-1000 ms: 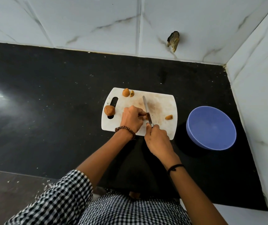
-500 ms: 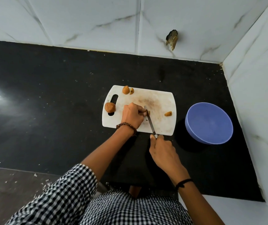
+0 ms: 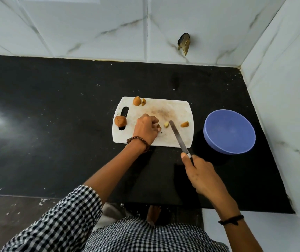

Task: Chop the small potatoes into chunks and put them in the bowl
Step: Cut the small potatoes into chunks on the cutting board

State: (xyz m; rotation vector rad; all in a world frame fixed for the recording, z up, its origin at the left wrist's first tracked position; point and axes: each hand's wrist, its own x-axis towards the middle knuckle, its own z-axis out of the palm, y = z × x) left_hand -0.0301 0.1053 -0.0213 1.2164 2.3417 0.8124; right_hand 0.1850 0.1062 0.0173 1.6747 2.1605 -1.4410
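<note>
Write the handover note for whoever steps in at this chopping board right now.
Left hand pinches a potato piece on the cutting board. Right hand grips the knife, blade over the board beside a cut chunk.
A second chunk lies nearer the bowl. One whole potato sits by the board's handle slot, another potato with a small slice at the far edge.
Done: some cuts; bowl looks empty.
Left: chop the rest, move all chunks into the bowl.

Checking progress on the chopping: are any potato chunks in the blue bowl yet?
No, the blue bowl shows only its bare inside; the cut chunks lie on the cutting board.
</note>
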